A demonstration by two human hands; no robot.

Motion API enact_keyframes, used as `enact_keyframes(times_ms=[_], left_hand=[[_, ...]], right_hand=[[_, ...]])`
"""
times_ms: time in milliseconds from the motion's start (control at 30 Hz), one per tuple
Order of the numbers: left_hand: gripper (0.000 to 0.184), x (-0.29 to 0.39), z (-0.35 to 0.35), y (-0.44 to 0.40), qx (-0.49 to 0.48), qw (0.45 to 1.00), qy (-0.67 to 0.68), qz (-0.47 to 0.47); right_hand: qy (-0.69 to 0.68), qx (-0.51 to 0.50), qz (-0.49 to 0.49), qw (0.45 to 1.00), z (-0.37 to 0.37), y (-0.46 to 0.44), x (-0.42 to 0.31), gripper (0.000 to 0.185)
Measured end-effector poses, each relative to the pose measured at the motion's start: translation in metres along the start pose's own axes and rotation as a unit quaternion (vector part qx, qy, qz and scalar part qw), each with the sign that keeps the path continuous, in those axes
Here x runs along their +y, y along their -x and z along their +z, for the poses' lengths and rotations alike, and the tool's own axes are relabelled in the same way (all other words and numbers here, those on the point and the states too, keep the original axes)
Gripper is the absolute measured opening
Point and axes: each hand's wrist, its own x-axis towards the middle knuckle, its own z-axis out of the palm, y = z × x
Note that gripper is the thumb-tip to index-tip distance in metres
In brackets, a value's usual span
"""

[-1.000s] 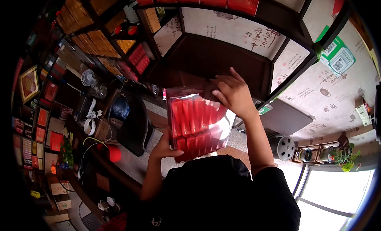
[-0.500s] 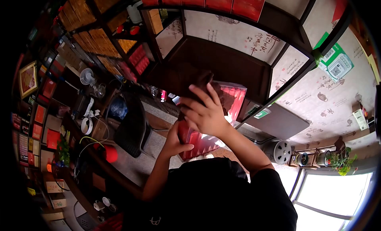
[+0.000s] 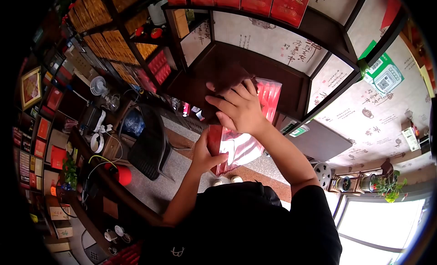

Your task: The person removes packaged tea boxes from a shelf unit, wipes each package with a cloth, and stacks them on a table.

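A box of red packs under a clear, shiny cover (image 3: pixel 269 97) is tilted in front of my body. My left hand (image 3: pixel 203 154) grips its lower left edge, thumb on the cover and fingers wrapped behind. Against the upper part of the box, a dark brown cloth (image 3: pixel 234 78) is bunched under my right hand (image 3: pixel 241 108). That hand holds the cloth with its fingers somewhat spread, and its fingertips partly sink into the folds. Cloth and hand hide much of the box's top.
A dark wooden shelf (image 3: pixel 255 64) lies just beyond the box, with red boxes (image 3: pixel 255 5) on the level above. To the left are a black chair (image 3: pixel 148 153) and a red bucket (image 3: pixel 122 174). A grey round canister (image 3: pixel 322 174) stands at the right.
The box has moved up and right, toward the shelf, and its tilt has changed. My right hand has swept the cloth left across the box; the cloth now spreads over its upper part.
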Motion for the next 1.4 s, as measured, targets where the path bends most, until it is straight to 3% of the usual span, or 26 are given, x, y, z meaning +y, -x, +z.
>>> enact_keyframes(times_ms=[33,100,200,267,400,500,600,700,867,933,1000,1100,1233,1400], left_hand=[[0.082,-0.001,-0.001,-0.003,0.001,1.0,-0.022,0.016],[0.085,-0.008,-0.004,-0.008,0.002,1.0,-0.01,0.026],[0.092,-0.013,0.001,-0.01,0.011,0.997,0.068,0.038],[0.095,-0.015,0.004,-0.009,0.03,0.983,0.18,-0.035],[0.094,-0.022,0.003,-0.013,0.003,0.981,0.188,-0.041],[0.089,-0.027,0.003,-0.01,0.002,0.97,0.227,-0.088],[0.089,-0.028,0.008,-0.014,0.0,0.967,0.238,-0.094],[0.088,-0.033,0.01,-0.017,0.005,0.965,0.248,-0.09],[0.084,-0.044,0.011,-0.019,0.021,0.957,0.278,-0.081],[0.08,-0.061,0.005,-0.016,0.061,0.889,0.431,-0.145],[0.079,-0.068,0.005,-0.01,0.038,0.908,0.402,-0.117],[0.079,-0.063,0.006,-0.006,-0.001,0.831,0.548,-0.095],[0.078,-0.043,0.01,-0.016,0.056,0.823,0.556,-0.099],[0.072,-0.027,0.007,-0.026,0.025,0.856,0.504,-0.112]], right_hand=[[0.001,0.0,-0.002,1.0,0.004,0.001,-0.007,0.035],[-0.01,-0.046,0.147,0.988,0.009,0.012,-0.033,0.044],[0.026,-0.123,0.179,0.976,0.017,0.044,-0.064,0.052],[-0.013,-0.115,0.19,0.975,0.018,0.068,-0.08,0.051],[0.031,-0.11,0.188,0.975,0.009,0.098,-0.06,0.058],[0.073,-0.091,0.332,0.936,0.0,0.088,-0.013,0.061],[0.115,0.004,0.485,0.867,0.018,0.084,0.028,0.062],[0.14,-0.031,0.458,0.877,0.025,0.065,0.025,0.058],[0.013,-0.124,0.242,0.962,0.024,0.033,-0.034,0.05],[-0.03,-0.174,0.231,0.957,0.023,0.031,-0.058,0.043],[-0.018,-0.173,0.208,0.963,0.025,0.037,-0.068,0.026],[-0.012,-0.22,0.187,0.957,0.016,0.04,-0.075,0.023],[-0.054,-0.239,0.134,0.96,0.005,0.055,-0.082,0.024],[-0.342,-0.244,0.08,0.904,-0.022,0.074,-0.057,0.011]])
